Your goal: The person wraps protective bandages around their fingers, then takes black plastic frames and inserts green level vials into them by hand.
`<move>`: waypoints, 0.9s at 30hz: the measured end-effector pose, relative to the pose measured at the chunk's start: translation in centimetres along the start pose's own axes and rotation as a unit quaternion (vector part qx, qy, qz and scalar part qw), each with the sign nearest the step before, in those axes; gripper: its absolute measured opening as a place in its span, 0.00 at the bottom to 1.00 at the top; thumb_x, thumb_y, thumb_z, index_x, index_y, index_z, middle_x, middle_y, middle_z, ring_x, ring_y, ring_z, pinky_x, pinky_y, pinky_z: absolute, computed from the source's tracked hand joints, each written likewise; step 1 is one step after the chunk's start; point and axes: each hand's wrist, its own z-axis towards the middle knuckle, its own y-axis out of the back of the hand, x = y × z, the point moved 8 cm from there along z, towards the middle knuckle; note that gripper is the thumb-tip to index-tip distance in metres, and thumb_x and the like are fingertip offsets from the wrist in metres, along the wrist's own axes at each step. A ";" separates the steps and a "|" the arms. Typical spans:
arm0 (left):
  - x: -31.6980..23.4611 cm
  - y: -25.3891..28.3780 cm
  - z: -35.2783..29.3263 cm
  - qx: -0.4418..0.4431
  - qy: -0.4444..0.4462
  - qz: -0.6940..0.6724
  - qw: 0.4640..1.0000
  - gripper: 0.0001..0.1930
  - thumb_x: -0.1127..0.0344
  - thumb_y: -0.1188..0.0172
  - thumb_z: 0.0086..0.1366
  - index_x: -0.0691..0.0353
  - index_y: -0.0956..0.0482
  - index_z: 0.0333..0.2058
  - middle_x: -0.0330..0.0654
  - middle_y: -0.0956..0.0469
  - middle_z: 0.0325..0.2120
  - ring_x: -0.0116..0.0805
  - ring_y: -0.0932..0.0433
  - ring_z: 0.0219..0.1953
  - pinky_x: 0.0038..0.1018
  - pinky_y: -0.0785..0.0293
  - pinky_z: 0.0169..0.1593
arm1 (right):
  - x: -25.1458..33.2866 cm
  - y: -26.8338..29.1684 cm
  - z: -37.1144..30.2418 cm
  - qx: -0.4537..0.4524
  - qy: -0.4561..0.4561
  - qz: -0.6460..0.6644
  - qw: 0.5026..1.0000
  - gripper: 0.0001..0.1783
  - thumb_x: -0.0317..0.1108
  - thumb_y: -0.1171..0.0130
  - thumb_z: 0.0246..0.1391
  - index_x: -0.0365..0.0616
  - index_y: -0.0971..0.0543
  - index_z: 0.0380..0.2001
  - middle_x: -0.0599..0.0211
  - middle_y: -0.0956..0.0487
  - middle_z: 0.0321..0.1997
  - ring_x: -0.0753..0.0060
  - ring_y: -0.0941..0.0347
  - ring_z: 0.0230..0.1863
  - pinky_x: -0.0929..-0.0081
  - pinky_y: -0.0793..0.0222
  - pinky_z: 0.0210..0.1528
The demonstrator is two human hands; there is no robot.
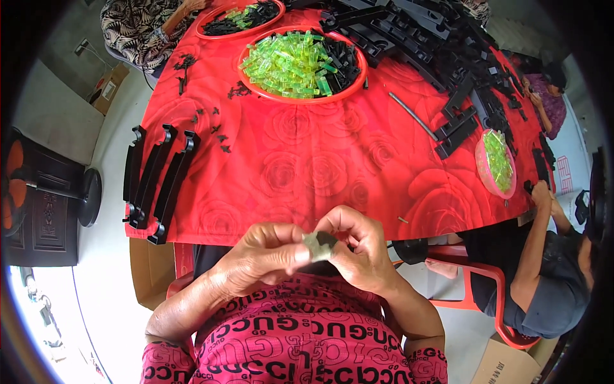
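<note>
1. The left hand (265, 253) and right hand (358, 246) meet just below the near edge of the table (307, 173), above the person's lap.
2. Fingers of both hands are closed on 1 small pale green piece (318, 246), pinched between them.
3. Beyond the hands, on the table, a red tray (256, 88) holds green and black pieces.
4. To the left of that tray, 3 long black curved parts (157, 182) lie at the table's edge.

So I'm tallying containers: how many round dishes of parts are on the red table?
3: a big red tray at top centre, another red tray behind it, a pink bowl at right. Others may be hidden.
</note>
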 end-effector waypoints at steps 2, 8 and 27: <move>-0.9 -0.4 -0.1 -0.018 -0.027 0.094 0.995 0.11 0.58 0.30 0.66 0.59 0.16 0.34 0.29 0.23 0.24 0.15 0.35 0.21 0.16 0.44 0.23 | 0.3 -0.6 0.0 0.010 -0.001 0.004 1.000 0.05 0.27 0.38 0.61 0.39 0.23 0.37 0.77 0.25 0.33 0.91 0.33 0.31 0.87 0.37 0.33; -0.4 0.5 -0.6 -0.083 -0.069 0.030 0.994 0.14 0.54 0.32 0.68 0.58 0.17 0.30 0.30 0.23 0.21 0.15 0.36 0.20 0.18 0.43 0.23 | 0.1 -1.4 0.0 0.043 -0.003 -0.086 0.995 0.05 0.17 0.43 0.59 0.35 0.25 0.39 0.73 0.25 0.33 0.87 0.32 0.35 0.82 0.33 0.37; 0.0 0.0 -0.4 0.051 0.046 0.212 0.975 0.15 0.56 0.40 0.75 0.62 0.16 0.45 0.35 0.16 0.29 0.13 0.30 0.21 0.14 0.33 0.26 | 3.0 -1.1 0.0 0.032 0.081 -0.211 0.974 0.03 0.18 0.42 0.58 0.35 0.23 0.35 0.65 0.23 0.31 0.82 0.25 0.33 0.79 0.29 0.32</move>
